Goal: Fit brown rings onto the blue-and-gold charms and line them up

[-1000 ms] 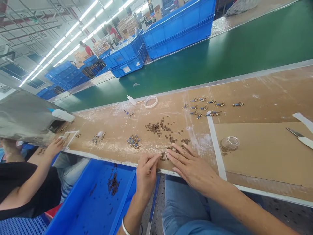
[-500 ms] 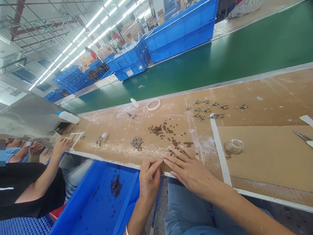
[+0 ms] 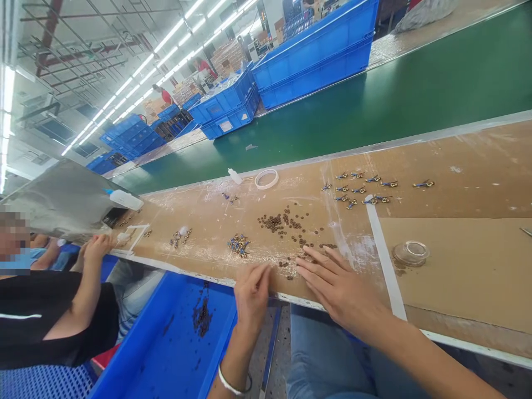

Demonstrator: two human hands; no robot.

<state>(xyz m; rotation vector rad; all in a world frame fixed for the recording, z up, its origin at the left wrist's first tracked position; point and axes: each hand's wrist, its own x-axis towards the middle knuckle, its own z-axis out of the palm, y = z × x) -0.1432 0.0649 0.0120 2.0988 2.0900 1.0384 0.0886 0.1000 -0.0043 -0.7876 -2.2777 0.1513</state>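
Observation:
My left hand (image 3: 251, 291) is at the front edge of the cardboard-covered table (image 3: 208, 221), its fingers bent and pressed together; anything between the fingertips is hidden. To its right, my right hand (image 3: 338, 285) lies low over the table with fingers spread, its tips beside scattered small dark discs (image 3: 286, 263). Behind both hands is a larger heap of dark discs (image 3: 273, 223). A cluster of small blue and gold figures (image 3: 238, 245) lies just behind my left hand. More such figures (image 3: 358, 190) are laid out in loose rows at the back right.
A tape roll (image 3: 266, 179) and small white bottle (image 3: 235, 176) lie near the back edge. At right is a clear round dish (image 3: 410, 253). A blue bin (image 3: 174, 343) stands below the front edge. A person in black (image 3: 54, 316) works at left. Behind runs a green belt (image 3: 311, 119).
My right hand has moved right, away from my left hand, and several discs now show between them. The whole view has shifted slightly. The other person's hands have come together.

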